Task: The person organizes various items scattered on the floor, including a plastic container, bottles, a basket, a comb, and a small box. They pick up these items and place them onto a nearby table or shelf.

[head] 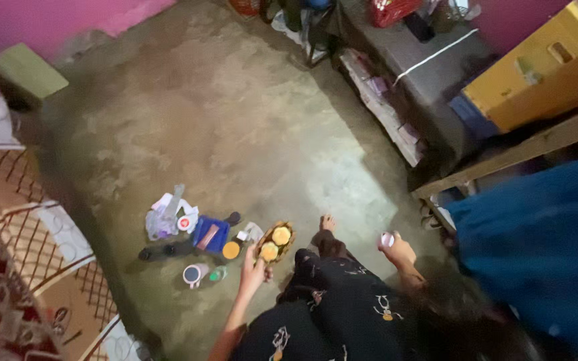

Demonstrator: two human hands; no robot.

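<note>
left hand (254,271) grips the basket (275,242) rim, steadying its round lids. right hand (396,249) fingers close round a small pale jar (387,238). more small containers (195,241) lie on the floor (235,120) beyond the left fingers.

Left hand (254,271) fingers hidden behind the small basket (275,242); grip unclear. Right hand (397,250) blurred, small pale object (387,238) in it unidentifiable. Floor clutter (192,234) too small to name. Blue cloth (543,247) cut by right edge.
</note>
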